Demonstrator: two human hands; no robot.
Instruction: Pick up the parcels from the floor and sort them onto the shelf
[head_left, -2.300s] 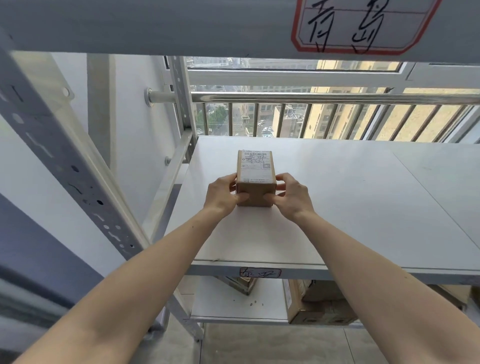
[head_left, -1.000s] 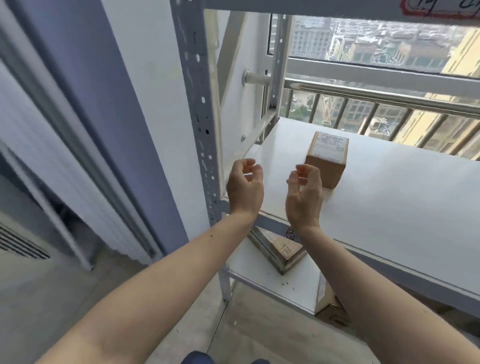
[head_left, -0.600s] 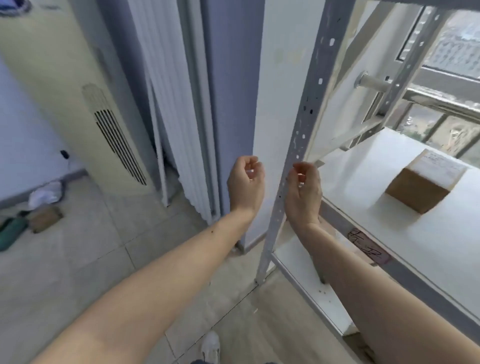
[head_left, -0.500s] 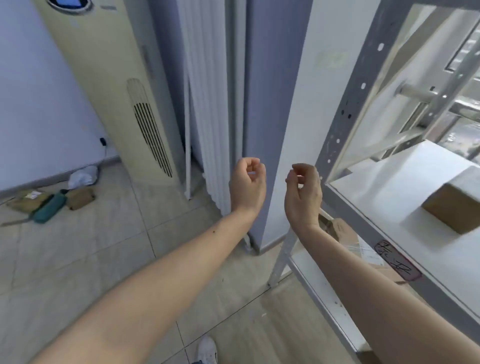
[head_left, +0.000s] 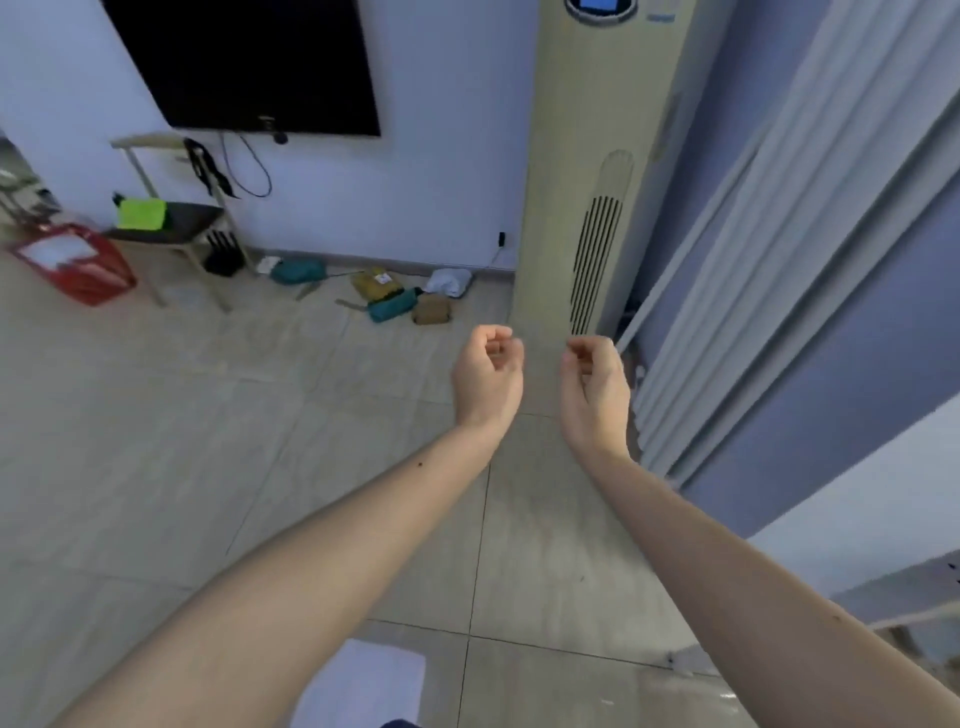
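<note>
Head view shows left hand (head_left: 488, 374) and right hand (head_left: 592, 387) loosely curled, each grip empty, while parcels (head_left: 395, 296) lie unsorted at the floor's (head_left: 156, 415) far edge

Left hand (head_left: 487, 375) and right hand (head_left: 593, 385), loosely curled and empty, hover above parcels (head_left: 395, 299) on the floor (head_left: 156, 415).
</note>
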